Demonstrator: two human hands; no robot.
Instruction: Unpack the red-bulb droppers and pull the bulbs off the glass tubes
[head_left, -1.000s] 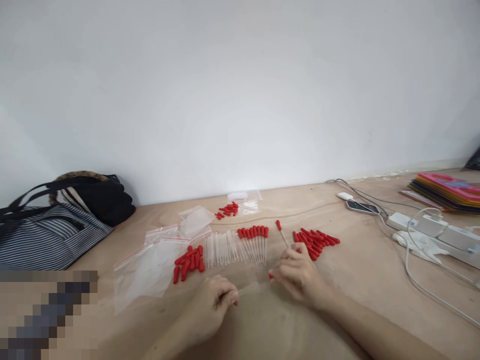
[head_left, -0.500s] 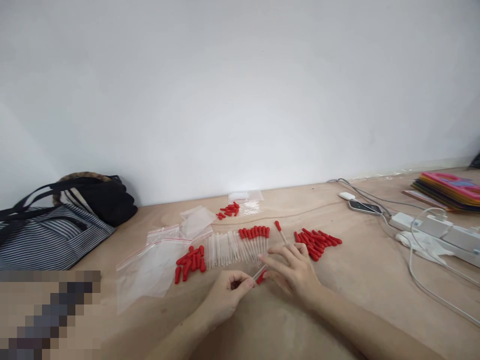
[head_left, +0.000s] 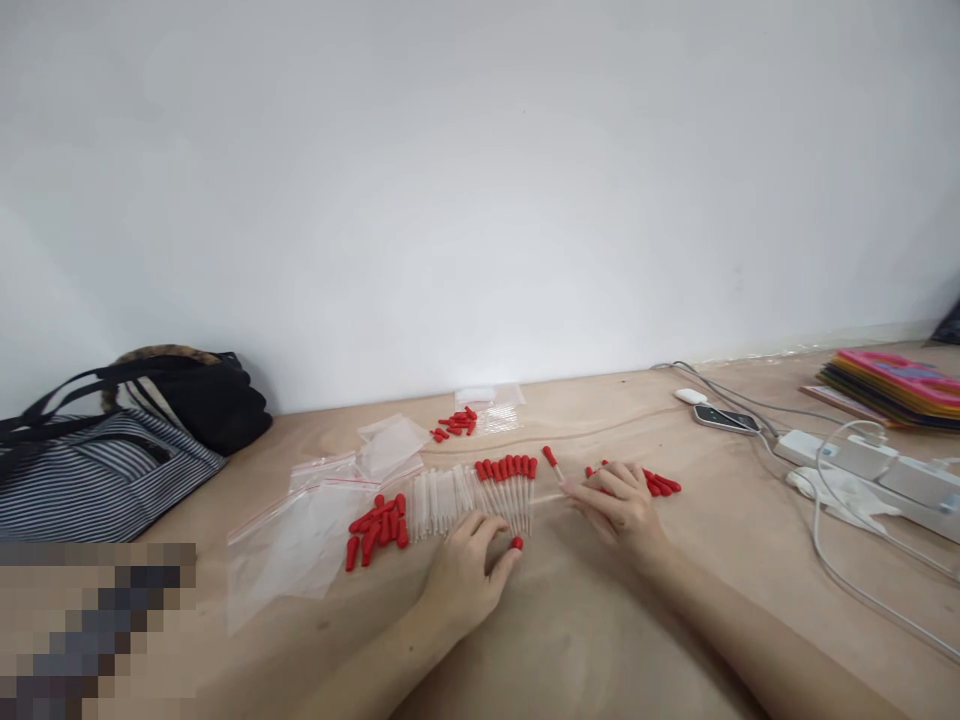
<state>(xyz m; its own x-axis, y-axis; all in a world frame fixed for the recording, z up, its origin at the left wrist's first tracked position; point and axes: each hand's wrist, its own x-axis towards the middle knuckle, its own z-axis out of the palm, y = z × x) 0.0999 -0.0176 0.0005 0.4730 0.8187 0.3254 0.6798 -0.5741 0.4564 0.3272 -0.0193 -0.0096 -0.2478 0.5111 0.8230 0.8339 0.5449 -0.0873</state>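
Note:
My left hand [head_left: 469,568] rests low over the near ends of the row of clear glass tubes [head_left: 442,500]. Its fingers are curved and its thumb stands apart. A red rubber bulb [head_left: 517,543] shows just past the thumb tip. My right hand [head_left: 624,508] has its fingers closed around the stem of a single dropper [head_left: 551,458], whose red bulb points away from me; the stem's lower part is hidden. Between the hands lie several red-bulbed droppers [head_left: 510,485] side by side. Behind the right hand lies a pile of red bulbs [head_left: 661,482], partly covered.
Left are loose red bulbs [head_left: 382,525] and clear zip bags [head_left: 292,540]. Farther back sit smaller red bulbs [head_left: 454,422] by another bag [head_left: 499,400]. A striped bag [head_left: 112,480] stands far left. Right are a phone-like device [head_left: 726,419], power strip [head_left: 862,460], cables and stacked colored sheets [head_left: 892,380].
My left hand has moved up onto the tubes and its pinch has loosened. My right hand has shifted right, away from the left hand, uncovering the near ends of the dropper row.

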